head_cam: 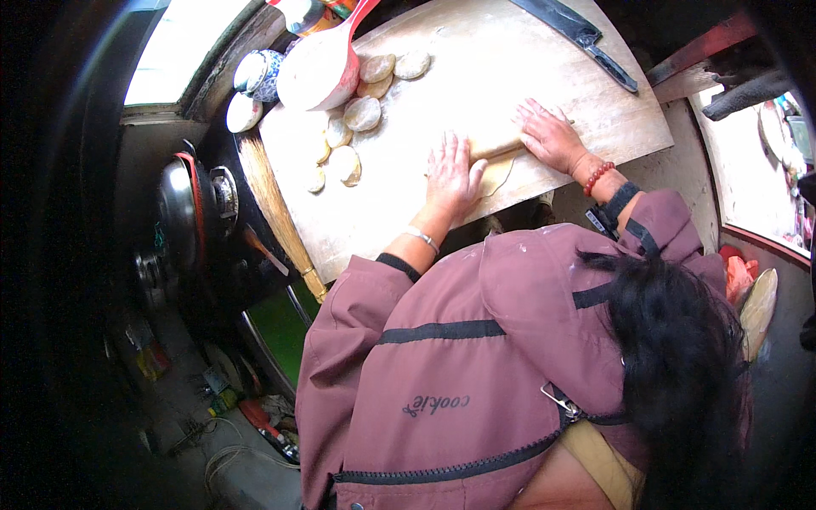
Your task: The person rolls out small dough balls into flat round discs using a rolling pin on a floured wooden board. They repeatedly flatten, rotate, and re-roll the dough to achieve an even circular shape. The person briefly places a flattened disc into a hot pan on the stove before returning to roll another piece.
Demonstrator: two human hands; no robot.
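My left hand [454, 172] lies palm down, fingers extended, at the near end of a rolling pin that appears wrapped in dough [494, 141]. Across the other end rests my right hand [549, 135], also flat with its fingers spread. A loose flap of thin dough [498, 173] shows between the hands, on the near side of the roll. All this is on a floured wooden board [459, 83]. Several flat round dough pieces [363, 113] lie at the board's left, beside a white and red plastic ladle or scoop [319, 67]. What is under my palms is hidden.
A cleaver [564, 25] lies at the board's far right. A straw brush [274, 197] runs along the left edge, below a blue-and-white jar [260, 73] and a small white bowl [244, 113]. Metal cookware [182, 204] stands farther left.
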